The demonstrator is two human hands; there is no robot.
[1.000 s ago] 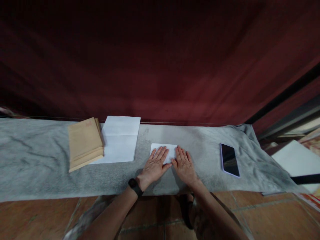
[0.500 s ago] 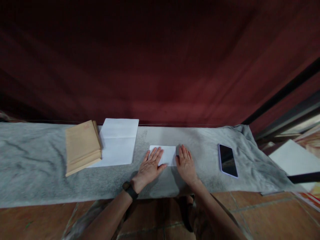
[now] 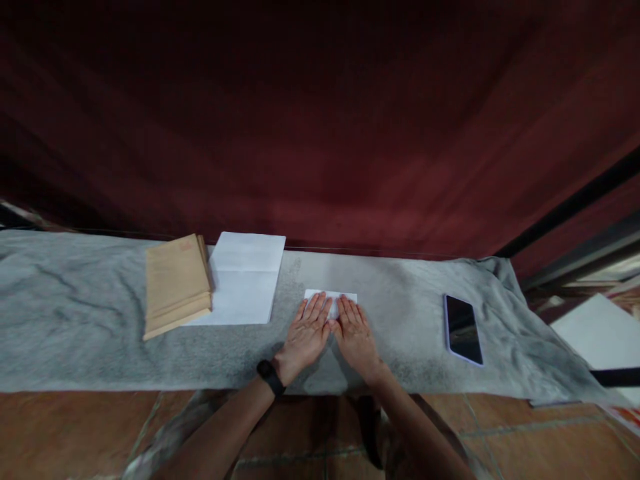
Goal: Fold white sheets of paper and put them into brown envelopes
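Note:
A small folded white paper (image 3: 331, 297) lies on the grey cloth (image 3: 90, 333) that covers the table. My left hand (image 3: 306, 335) rests flat on the paper's left part with fingers stretched out; a black band sits on that wrist. My right hand (image 3: 353, 336) lies flat beside it, fingers out, on the paper's right part. The two hands touch at the thumbs and hide most of the paper.
A stack of tan envelopes (image 3: 175, 285) lies at the left, next to a creased white sheet (image 3: 245, 279). A dark phone (image 3: 463, 329) lies at the right. A dark red curtain (image 3: 320, 120) hangs behind the table. Tiled floor (image 3: 75, 433) shows below.
My right hand has slid left from the paper's right edge onto the paper, until it met my left hand. The left hand stayed flat on the paper.

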